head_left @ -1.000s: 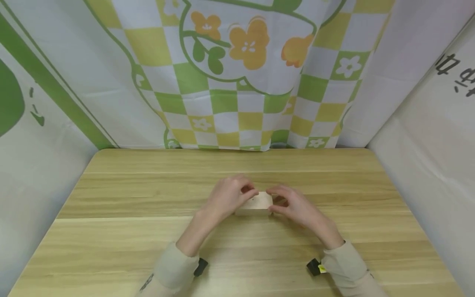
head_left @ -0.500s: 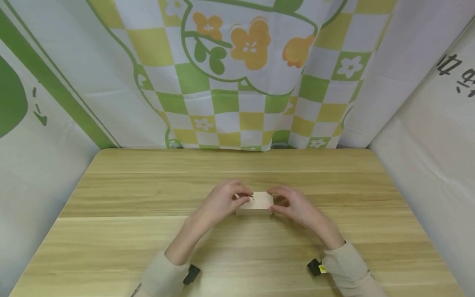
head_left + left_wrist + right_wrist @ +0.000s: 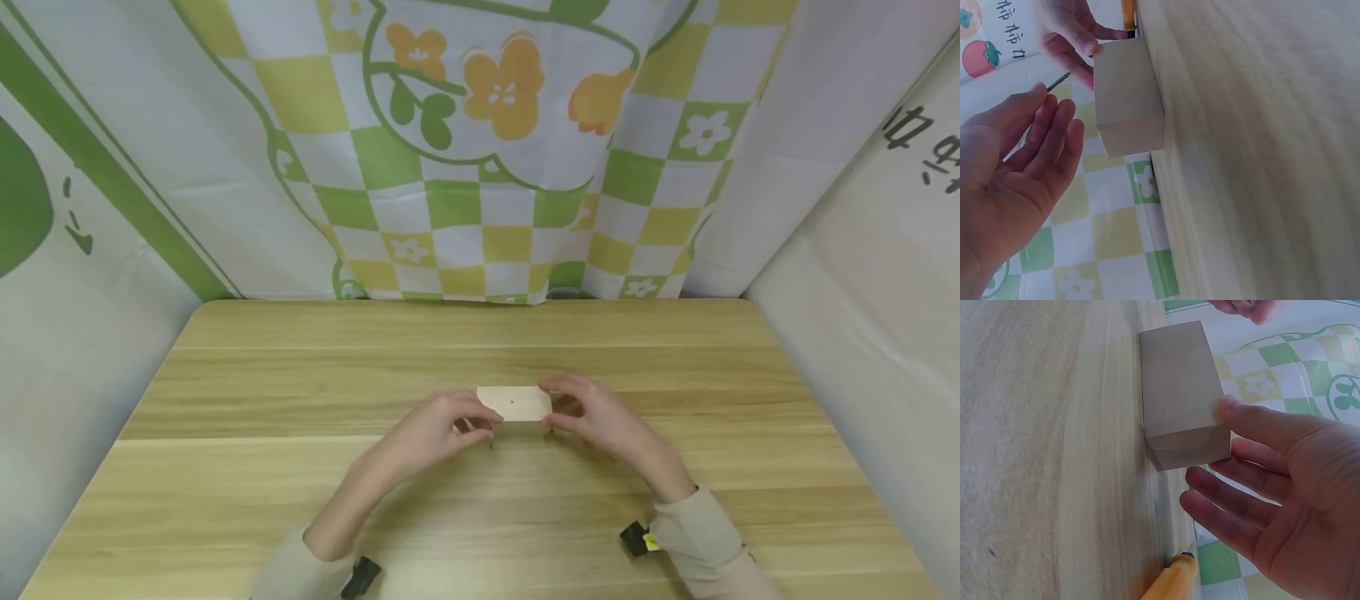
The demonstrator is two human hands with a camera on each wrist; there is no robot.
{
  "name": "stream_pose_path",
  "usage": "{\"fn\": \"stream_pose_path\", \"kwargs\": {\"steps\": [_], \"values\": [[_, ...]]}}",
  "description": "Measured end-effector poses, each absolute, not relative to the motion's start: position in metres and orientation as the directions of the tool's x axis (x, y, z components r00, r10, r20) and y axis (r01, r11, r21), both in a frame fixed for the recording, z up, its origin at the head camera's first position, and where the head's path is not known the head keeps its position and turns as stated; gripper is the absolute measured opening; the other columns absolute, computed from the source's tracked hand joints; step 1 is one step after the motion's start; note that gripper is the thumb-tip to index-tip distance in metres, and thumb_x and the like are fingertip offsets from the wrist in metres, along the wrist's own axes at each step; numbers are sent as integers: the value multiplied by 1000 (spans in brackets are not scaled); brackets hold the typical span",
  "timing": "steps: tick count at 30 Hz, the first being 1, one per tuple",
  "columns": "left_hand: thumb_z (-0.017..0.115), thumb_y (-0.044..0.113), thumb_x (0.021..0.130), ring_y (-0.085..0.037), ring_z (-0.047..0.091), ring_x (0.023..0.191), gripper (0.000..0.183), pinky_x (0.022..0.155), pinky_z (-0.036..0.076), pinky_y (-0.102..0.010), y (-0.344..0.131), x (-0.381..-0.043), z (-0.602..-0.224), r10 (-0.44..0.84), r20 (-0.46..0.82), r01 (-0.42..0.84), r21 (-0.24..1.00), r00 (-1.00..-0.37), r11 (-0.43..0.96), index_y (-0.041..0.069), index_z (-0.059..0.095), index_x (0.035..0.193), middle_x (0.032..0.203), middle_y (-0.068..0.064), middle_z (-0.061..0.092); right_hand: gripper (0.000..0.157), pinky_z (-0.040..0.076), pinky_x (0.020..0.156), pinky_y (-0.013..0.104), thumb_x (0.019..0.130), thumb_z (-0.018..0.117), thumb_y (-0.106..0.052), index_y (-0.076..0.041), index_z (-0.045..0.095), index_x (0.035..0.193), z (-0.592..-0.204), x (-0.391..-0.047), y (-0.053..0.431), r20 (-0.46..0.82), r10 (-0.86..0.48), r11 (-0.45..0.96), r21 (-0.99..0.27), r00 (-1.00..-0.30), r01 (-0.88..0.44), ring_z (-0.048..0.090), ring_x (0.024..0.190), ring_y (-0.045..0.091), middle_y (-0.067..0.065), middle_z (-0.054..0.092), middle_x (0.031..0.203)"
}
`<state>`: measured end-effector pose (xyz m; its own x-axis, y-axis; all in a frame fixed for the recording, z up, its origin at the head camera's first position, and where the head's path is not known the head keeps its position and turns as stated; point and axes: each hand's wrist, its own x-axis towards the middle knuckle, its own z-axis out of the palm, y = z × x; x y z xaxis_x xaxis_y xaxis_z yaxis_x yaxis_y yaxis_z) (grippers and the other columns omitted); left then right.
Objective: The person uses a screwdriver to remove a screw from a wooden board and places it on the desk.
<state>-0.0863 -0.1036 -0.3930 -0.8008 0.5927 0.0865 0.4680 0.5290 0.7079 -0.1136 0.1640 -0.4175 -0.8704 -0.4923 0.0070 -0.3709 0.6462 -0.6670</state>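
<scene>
A pale wooden block (image 3: 528, 402) with a small dark dot on top rests on the table. My right hand (image 3: 600, 421) holds its right end, thumb on the near side and fingers at the far corner. My left hand (image 3: 438, 427) is at the block's near left corner, overlapping it in the head view. Between left thumb and fingertips I pinch a dark threaded screw (image 3: 1060, 81), its point sticking out. In the left wrist view the screw and hand (image 3: 1022, 156) stand apart from the block (image 3: 1129, 94), above its top face level.
An orange-handled screwdriver (image 3: 1175, 578) lies on the table beside my right hand, hidden from the head view. The wooden table (image 3: 300, 500) ends at a checkered, flower-patterned cloth (image 3: 480, 208) behind, with white cloth walls on both sides.
My left hand has moved with the screw from over the block's top toward me and to the left, uncovering the dark dot. The right hand and block have stayed in place.
</scene>
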Motion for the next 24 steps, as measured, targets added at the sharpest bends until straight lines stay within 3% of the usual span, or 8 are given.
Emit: {"fn": "stream_pose_path", "kwargs": {"steps": [9, 24], "values": [[69, 16, 84, -5, 62, 78, 11, 71, 50, -22, -110, -81, -407, 591, -50, 325, 796, -805, 511, 12, 74, 93, 87, 10, 69, 49, 52, 84, 34, 84, 71, -25, -9, 57, 128, -418, -112, 163, 9, -487, 645, -671, -874, -366, 63, 101, 23, 7, 56, 129], [72, 17, 80, -3, 57, 74, 4, 69, 47, -25, -100, -81, -431, 559, -149, 335, 666, -816, 666, 18, 73, 84, 80, 11, 67, 49, 52, 84, 33, 84, 70, -24, -10, 56, 129, -420, -112, 163, 15, -484, 647, -667, -875, -370, 62, 101, 21, 7, 55, 130]]}}
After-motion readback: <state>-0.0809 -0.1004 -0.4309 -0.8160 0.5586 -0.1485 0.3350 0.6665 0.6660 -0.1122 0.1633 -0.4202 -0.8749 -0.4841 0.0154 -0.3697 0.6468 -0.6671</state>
